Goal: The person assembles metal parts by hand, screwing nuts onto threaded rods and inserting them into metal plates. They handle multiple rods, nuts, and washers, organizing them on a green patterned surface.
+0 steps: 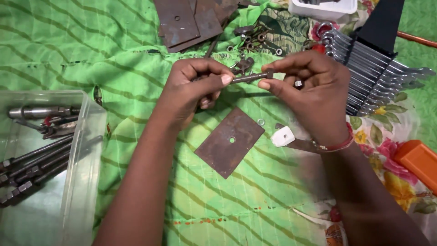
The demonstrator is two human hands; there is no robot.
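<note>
the threaded bolt (248,78) pinched between the left hand (193,89) and the right hand (309,93) is dull, rust-brown metal with a rough thread. below it the flat plate (230,142) is metal too, matt and rusty, with 1 small hole. the green cloth (114,59) underneath looks soft, creased and matt. the clear box (86,150) is glossy see-through plastic, holding dark steel rods (32,164). the spanners (378,77) shine like polished chrome. the small white block (283,136) seems smooth plastic, and the orange piece (419,161) is smooth plastic as well.
</note>
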